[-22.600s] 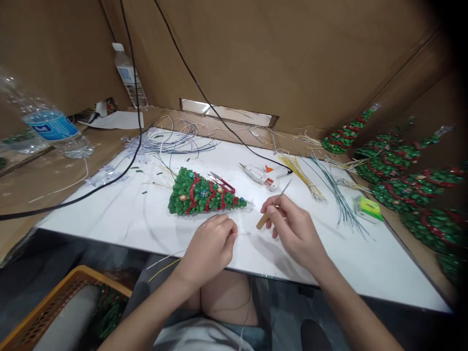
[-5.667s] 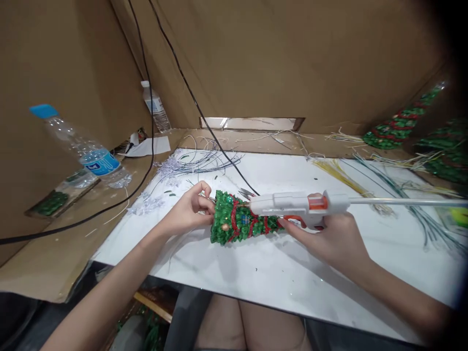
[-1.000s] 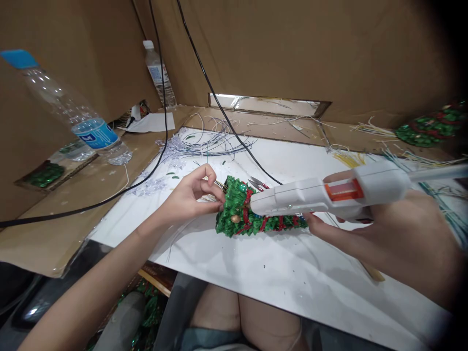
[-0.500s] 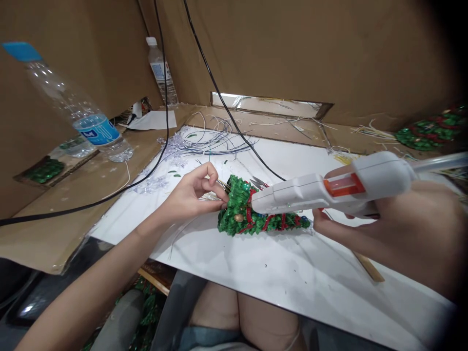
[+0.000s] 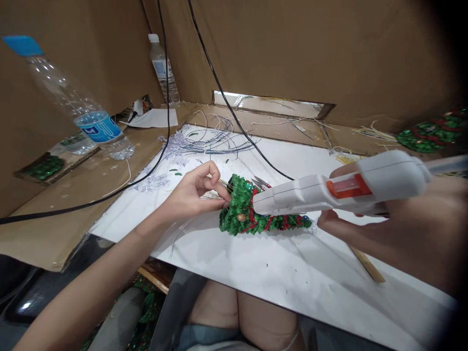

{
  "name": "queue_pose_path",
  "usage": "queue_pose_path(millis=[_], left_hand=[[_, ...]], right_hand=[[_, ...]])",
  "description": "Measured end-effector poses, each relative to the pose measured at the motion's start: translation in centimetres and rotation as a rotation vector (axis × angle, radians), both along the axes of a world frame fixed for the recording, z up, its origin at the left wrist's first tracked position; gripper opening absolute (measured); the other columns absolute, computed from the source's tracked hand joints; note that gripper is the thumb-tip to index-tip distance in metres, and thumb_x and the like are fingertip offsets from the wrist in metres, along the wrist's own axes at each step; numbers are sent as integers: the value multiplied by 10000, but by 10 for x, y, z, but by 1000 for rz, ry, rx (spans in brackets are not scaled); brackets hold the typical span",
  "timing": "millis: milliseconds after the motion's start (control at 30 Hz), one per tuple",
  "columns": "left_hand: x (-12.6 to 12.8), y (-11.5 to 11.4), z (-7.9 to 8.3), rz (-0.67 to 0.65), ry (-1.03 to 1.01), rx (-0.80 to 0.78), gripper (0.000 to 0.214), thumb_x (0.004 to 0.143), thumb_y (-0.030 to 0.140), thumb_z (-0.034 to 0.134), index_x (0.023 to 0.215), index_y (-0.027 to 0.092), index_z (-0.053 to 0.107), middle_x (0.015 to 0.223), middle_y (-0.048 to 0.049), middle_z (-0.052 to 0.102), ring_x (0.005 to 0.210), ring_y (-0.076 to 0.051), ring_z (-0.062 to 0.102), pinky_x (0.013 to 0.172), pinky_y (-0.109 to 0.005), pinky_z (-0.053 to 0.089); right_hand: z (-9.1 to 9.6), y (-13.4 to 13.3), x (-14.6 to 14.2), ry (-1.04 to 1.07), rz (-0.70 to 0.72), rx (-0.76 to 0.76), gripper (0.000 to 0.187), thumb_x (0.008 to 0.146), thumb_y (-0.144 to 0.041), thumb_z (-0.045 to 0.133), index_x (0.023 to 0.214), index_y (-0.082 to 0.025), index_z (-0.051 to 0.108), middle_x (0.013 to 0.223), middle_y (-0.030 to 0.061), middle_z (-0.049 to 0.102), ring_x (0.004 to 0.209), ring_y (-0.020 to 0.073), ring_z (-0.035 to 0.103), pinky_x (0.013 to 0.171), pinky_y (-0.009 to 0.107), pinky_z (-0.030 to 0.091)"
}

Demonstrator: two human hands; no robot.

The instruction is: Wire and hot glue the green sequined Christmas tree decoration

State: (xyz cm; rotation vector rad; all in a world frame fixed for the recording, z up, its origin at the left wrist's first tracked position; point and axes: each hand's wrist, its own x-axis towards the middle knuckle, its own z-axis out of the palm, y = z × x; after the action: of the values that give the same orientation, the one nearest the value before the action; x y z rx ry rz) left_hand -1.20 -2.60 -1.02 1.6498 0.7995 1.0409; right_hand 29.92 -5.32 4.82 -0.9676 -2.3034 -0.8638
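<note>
A small green Christmas tree (image 5: 234, 219) with red garland and little balls lies on its side on the white board (image 5: 234, 263), its tip toward the right. My left hand (image 5: 199, 190) pinches it at its base, where thin wires stick out. My right hand (image 5: 413, 229) is wrapped round a white hot glue gun (image 5: 303, 192) with an orange-framed window and a clear glue stick at its rear. The gun's front end is over the tree, and its nozzle is hidden from me. Behind the tree, scissors (image 5: 260, 183) show in part.
Loose thin wires (image 5: 219, 141) and clear plastic flower-like pieces (image 5: 153, 181) lie at the board's back left. Bottles (image 5: 98, 127) stand on the cardboard at left. A black cable (image 5: 234, 122) hangs down to the gun. Another decorated tree (image 5: 431, 134) lies at back right; a wooden strip (image 5: 367, 263) lies nearer.
The glue gun and my right hand have shifted slightly to the right. My left hand keeps its pinch at the tree's base, and the tree lies almost as before.
</note>
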Motion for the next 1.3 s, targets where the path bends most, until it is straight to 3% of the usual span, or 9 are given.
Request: queue_pose_path(millis=[667, 867, 1000, 1300], left_hand=[[0, -2, 2, -6, 11, 9, 421, 736, 69, 751, 814, 225, 368, 733, 3, 754, 737, -145, 706, 721, -256, 531], [0, -2, 2, -2, 5, 4, 416, 735, 56, 744, 814, 223, 371, 728, 3, 752, 737, -148, 708, 730, -262, 531], [-1, -1, 1, -9, 3, 14, 420, 737, 57, 747, 818, 222, 370, 739, 1, 757, 741, -143, 706, 735, -257, 531], [0, -1, 0, -16, -5, 22, 421, 725, 34, 740, 817, 219, 374, 730, 12, 758, 717, -125, 696, 728, -241, 531]], right_hand=[[1, -4, -1, 3, -111, -21, 242, 751, -382, 587, 593, -229, 487, 508, -8, 390, 492, 163, 378, 491, 294, 192], [-2, -7, 1, 8, -126, -96, 258, 771, -460, 577, 695, -218, 531, 577, 9, 485, 523, 179, 456, 518, 306, 245], [-1, -5, 1, -23, -109, -30, 234, 780, -419, 593, 694, -214, 516, 555, -8, 446, 510, 157, 418, 507, 302, 210], [-9, 0, 7, -4, -83, 40, 325, 832, -528, 497, 681, -241, 474, 542, -27, 389, 487, 156, 368, 497, 297, 204]])
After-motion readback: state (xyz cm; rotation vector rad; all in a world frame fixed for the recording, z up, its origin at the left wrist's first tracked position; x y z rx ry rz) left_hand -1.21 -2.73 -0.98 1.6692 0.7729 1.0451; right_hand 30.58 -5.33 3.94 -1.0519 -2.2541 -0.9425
